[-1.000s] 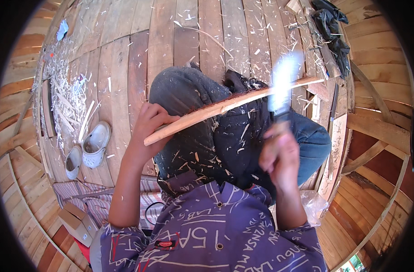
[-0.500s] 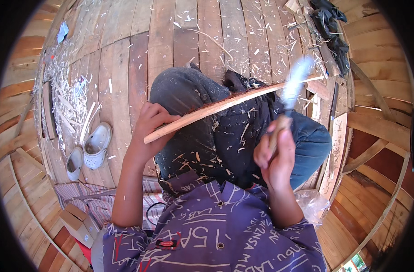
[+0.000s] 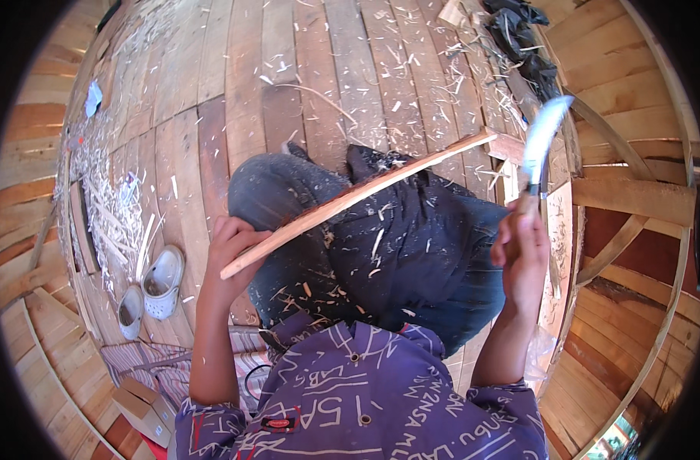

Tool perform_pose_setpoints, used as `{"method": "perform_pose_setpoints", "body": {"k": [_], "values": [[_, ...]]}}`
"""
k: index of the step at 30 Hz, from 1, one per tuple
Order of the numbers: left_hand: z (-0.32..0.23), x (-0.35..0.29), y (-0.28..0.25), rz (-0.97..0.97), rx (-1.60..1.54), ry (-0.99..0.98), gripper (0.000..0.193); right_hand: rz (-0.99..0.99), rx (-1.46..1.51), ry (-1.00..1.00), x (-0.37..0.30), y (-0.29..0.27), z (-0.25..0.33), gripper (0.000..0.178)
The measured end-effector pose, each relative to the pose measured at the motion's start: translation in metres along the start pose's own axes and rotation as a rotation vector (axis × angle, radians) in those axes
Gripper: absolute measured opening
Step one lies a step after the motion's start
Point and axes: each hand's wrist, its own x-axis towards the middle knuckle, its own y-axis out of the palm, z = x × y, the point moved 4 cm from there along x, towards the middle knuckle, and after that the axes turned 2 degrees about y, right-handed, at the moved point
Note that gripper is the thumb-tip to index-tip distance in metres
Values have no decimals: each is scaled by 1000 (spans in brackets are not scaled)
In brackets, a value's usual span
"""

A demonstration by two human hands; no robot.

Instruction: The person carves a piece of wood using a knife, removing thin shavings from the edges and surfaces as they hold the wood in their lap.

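Observation:
A long split wooden stick (image 3: 357,195) slants across my lap, its far end up to the right and dark bark along its upper edge. Fingers of my left hand (image 3: 233,244) wrap its near end, beside my left knee. Out to the right, my right hand (image 3: 523,244) grips the handle of a knife (image 3: 545,142), whose broad curved blade points up and away. The blade is apart from the stick and slightly smeared by motion. Wood shavings (image 3: 377,244) lie scattered over the dark cloth on my lap.
Grey clogs (image 3: 163,282) stand on the plank floor (image 3: 246,92) at the left, near a heap of shavings (image 3: 123,222). A cardboard box (image 3: 141,408) sits at the lower left. Black plastic (image 3: 522,46) lies at the far right, beside the wooden wall (image 3: 603,61).
My right hand has swung the knife outward to the right, away from the stick. The stick's far end now shows further left, and its near end is lower in view.

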Motion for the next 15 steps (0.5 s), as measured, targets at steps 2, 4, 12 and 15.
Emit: {"method": "perform_pose_setpoints", "body": {"k": [2,4,12,15], "values": [[-3,0,1,-12,35,27,26,-101,271,-112,6,-8,-2,27],[-5,-4,3,-25,85,60,28,-6,90,-60,4,0,-29,24],[-1,-19,16,-130,204,204,32,131,20,145,-10,21,-41,23],[4,-21,19,-151,233,238,33,548,-351,27,-44,40,-52,20]]}}
